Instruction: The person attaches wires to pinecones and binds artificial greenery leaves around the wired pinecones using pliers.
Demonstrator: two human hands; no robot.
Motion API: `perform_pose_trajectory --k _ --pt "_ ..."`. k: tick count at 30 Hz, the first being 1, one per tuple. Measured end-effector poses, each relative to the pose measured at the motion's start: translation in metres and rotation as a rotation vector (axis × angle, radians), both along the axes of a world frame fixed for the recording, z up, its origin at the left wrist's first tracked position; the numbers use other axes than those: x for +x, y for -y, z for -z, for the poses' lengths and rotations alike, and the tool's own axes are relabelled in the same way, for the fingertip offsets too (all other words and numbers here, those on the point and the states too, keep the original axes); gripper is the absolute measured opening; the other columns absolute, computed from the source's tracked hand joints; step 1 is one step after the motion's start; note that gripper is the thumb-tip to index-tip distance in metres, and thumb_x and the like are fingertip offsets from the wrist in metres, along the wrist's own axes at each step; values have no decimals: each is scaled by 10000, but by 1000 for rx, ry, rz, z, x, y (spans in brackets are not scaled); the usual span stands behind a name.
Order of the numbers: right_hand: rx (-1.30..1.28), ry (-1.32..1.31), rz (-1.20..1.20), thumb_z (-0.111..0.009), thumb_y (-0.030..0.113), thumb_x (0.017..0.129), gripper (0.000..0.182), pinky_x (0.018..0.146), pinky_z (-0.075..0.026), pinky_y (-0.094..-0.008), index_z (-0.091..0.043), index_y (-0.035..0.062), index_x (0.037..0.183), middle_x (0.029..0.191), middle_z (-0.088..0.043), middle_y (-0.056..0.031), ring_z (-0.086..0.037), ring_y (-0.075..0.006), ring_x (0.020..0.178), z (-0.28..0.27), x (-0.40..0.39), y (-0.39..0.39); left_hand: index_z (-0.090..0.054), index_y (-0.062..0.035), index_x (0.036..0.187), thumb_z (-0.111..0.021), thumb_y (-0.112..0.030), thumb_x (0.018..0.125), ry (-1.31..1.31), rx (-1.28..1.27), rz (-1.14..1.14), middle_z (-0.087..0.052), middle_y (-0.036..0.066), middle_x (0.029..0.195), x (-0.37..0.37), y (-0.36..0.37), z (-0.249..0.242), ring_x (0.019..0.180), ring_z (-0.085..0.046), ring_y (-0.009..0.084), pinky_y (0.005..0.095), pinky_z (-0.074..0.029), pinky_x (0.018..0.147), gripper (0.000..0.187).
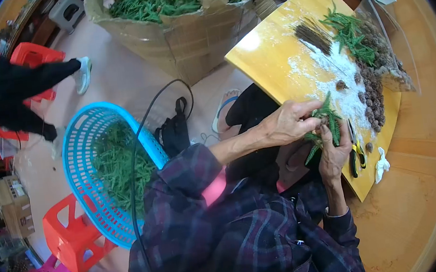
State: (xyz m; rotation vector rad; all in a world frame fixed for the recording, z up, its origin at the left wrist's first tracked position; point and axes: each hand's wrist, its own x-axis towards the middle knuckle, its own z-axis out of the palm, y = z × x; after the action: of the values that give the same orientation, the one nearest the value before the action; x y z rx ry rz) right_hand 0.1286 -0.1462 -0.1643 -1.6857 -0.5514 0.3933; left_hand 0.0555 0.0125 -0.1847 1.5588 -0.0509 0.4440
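My left hand (293,122) pinches at the middle of a green fern-like sprig (327,110) over the board's near edge. Below and right of it, my right hand (334,152) grips the same sprig between thumb and fingers. Something small and brownish shows at the fingertips, too small to name. Close to my right hand lie pliers (358,160) with yellow and black handles. Brown pine cones (373,97) are heaped on the yellow board (266,39), beside scattered white powder (351,102). A bundle of thin brown stems (313,39) and more green sprigs (348,32) lie farther up.
A blue basket (72,152) of greenery stands at my left, a black cable crossing it. A large cardboard box (181,46) of greenery stands ahead. Red stools (71,236) and a walking person (14,89) are farther left. A crumpled white tissue (381,164) lies near the pliers.
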Motion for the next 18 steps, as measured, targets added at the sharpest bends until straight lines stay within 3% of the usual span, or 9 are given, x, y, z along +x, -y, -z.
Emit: perform_pose_trajectory --k 4,5,8,9,11,12,13,15,18 --pt "12 208 37 -592 192 918 492 865 -444 -279 -417 -8 1331 1160 -560 -84 -545 -148 982 -6 -9 4 -545 5 1147 -560 -133 913 -88 28 -50 -577 13 759 -3 -16 -24 678 -499 60 262 -434 616 272" --pt "91 227 74 -592 236 920 492 804 -451 -258 -423 -4 1315 1115 -566 -83 -552 -135 889 6 -7 9 -545 -4 1195 -552 -118 923 -277 63 -12 -616 7 899 -4 -25 -29 785 -562 64 239 -469 714 295" --pt "213 163 16 -579 261 929 435 717 -444 -238 -463 7 1262 1038 -571 -77 -535 -109 778 10 -9 24 -540 -3 1219 -560 -104 920 -72 -477 15 -623 18 1029 -3 -37 -34 896 -584 73 234 -477 810 317" --pt "215 137 42 -572 276 934 396 625 -417 -211 -484 17 1220 976 -565 -74 -504 -81 687 13 -13 26 -546 -8 1214 -570 -108 917 -48 -503 -10 -617 15 1082 -5 -45 -42 919 -574 67 236 -472 835 314" --pt "207 68 10 -557 259 941 369 598 -410 -202 -487 20 1213 964 -566 -77 -500 -78 666 20 -17 32 -559 -8 1184 -590 -101 898 -30 -361 -181 -622 12 1031 -10 -69 -61 878 -577 74 240 -475 791 303" --pt "205 44 11 -550 250 945 355 585 -407 -197 -488 21 1209 958 -566 -78 -498 -76 655 23 -17 36 -573 -23 1137 -604 -97 880 -60 -78 -376 -606 5 950 -9 -93 -65 842 -566 80 249 -470 759 270" --pt "173 18 11 -528 216 953 310 564 -398 -189 -493 28 1196 945 -565 -83 -491 -70 639 30 -15 40 -550 -18 1139 -566 -154 899 -9 -83 -497 -596 64 989 -4 -119 -74 910 -556 138 288 -464 806 276" --pt "141 -54 22 -508 169 953 276 568 -414 -197 -496 35 1194 931 -569 -80 -491 -69 640 30 -16 40 -505 -7 1141 -492 -268 938 157 -418 -648 -577 182 1068 9 -185 -85 1046 -535 252 366 -453 900 330" --pt "188 -112 38 -507 128 948 266 569 -427 -201 -495 30 1195 921 -577 -76 -491 -66 634 29 -19 38 -351 1 1285 -475 -326 954 245 -806 -553 -504 306 1188 6 -266 -53 1173 -482 371 441 -431 986 481"
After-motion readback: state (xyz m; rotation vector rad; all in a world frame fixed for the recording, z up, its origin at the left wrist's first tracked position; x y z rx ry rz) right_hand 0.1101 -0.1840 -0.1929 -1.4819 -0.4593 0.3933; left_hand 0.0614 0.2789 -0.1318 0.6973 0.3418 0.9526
